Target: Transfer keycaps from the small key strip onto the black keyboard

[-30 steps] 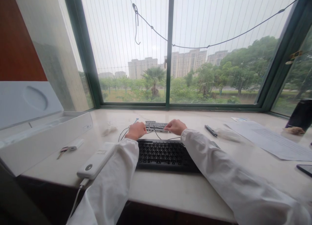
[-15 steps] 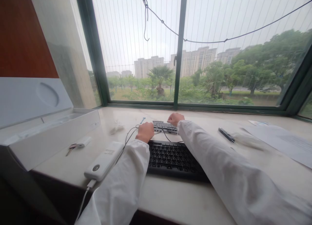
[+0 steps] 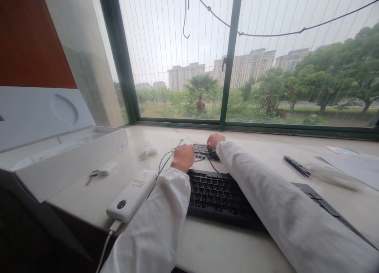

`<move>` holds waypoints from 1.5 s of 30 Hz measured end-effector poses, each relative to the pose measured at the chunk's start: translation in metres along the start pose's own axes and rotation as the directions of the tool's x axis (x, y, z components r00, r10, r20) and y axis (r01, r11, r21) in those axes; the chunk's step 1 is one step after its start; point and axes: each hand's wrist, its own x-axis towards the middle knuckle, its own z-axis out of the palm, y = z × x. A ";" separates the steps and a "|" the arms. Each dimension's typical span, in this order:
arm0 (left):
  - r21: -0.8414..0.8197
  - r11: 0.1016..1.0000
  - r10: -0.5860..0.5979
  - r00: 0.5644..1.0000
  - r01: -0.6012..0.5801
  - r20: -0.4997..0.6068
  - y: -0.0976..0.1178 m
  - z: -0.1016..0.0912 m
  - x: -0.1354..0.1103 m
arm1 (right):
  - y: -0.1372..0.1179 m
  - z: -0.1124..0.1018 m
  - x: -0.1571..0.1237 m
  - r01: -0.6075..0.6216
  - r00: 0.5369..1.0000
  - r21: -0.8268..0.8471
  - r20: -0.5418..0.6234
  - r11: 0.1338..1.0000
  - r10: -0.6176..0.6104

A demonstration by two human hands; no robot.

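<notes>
My left hand (image 3: 183,157) rests closed at the left end of a small dark keyboard (image 3: 204,151) lying far out on the pale stone sill. My right hand (image 3: 215,139) lies over the far right part of that small keyboard, fingers curled down onto it; what they grip is hidden. A thin black cable (image 3: 162,162) loops from the small keyboard toward the left. A larger black keyboard (image 3: 217,194) sits nearer me, partly under both white sleeves.
A white power bank (image 3: 132,195) with a cable lies left of the big keyboard. An open white box (image 3: 68,154) stands at the left, with a key and white tag (image 3: 102,171) beside it. A black pen (image 3: 296,165) and papers (image 3: 355,164) lie at the right.
The view has swung left and nearer. My right hand has slid from the right end of the small keyboard to its far edge. My left hand stays at the left end.
</notes>
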 end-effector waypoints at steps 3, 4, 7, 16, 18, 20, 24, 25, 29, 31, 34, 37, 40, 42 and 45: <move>-0.009 1.000 0.001 1.000 -0.001 -0.001 0.001 -0.001 -0.001 | 0.000 0.001 -0.001 0.015 1.000 -0.001 0.004 1.000 -0.015; -0.009 1.000 0.001 1.000 -0.002 -0.005 0.001 -0.002 -0.001 | 0.000 0.001 -0.002 0.019 1.000 -0.002 0.001 1.000 -0.019; -0.002 1.000 -0.004 1.000 0.004 -0.021 0.001 -0.005 -0.003 | -0.001 -0.005 -0.008 0.028 0.999 -0.006 -0.021 1.000 -0.029; -0.085 0.989 0.130 0.985 -0.121 0.116 -0.017 -0.024 -0.004 | 0.000 -0.050 -0.075 0.214 0.976 0.045 -0.046 0.976 -0.212; -0.174 0.964 0.231 0.959 -0.202 0.167 -0.022 -0.027 -0.004 | -0.003 -0.059 -0.099 0.268 0.962 0.113 0.012 0.957 -0.271; -0.265 0.920 0.345 0.917 -0.288 0.201 -0.024 -0.029 -0.005 | -0.009 -0.066 -0.121 0.327 0.934 0.201 0.080 0.924 -0.348; -0.393 0.849 0.453 0.869 -0.353 0.198 -0.023 -0.030 -0.008 | -0.023 -0.068 -0.150 0.386 0.890 0.348 0.102 0.854 -0.444; -0.419 0.835 0.467 0.863 -0.357 0.193 -0.022 -0.030 -0.009 | -0.026 -0.067 -0.153 0.388 0.885 0.367 0.107 0.845 -0.453; -0.484 0.791 0.518 0.831 -0.375 0.203 -0.019 -0.030 -0.011 | -0.033 -0.060 -0.158 0.387 0.880 0.329 0.149 0.861 -0.452; -0.495 0.782 0.530 0.822 -0.379 0.208 -0.018 -0.028 -0.010 | -0.034 -0.059 -0.158 0.396 0.875 0.303 0.163 0.867 -0.457; -0.489 0.785 0.529 0.822 -0.380 0.210 -0.019 -0.026 -0.009 | -0.034 -0.061 -0.159 0.406 0.873 0.285 0.162 0.868 -0.461; -0.483 0.796 0.515 0.827 -0.364 0.225 -0.018 -0.024 -0.008 | -0.035 -0.064 -0.160 0.408 0.876 0.258 0.160 0.876 -0.455; -0.480 0.805 0.506 0.826 -0.348 0.249 -0.016 -0.024 -0.009 | -0.036 -0.065 -0.162 0.401 0.881 0.231 0.166 0.886 -0.442; -0.474 0.807 0.507 0.823 -0.351 0.255 -0.015 -0.024 -0.010 | -0.038 -0.066 -0.163 0.388 0.890 0.214 0.164 0.897 -0.424; -0.470 0.808 0.511 0.820 -0.356 0.257 -0.014 -0.025 -0.012 | -0.039 -0.065 -0.164 0.378 0.894 0.207 0.171 0.903 -0.413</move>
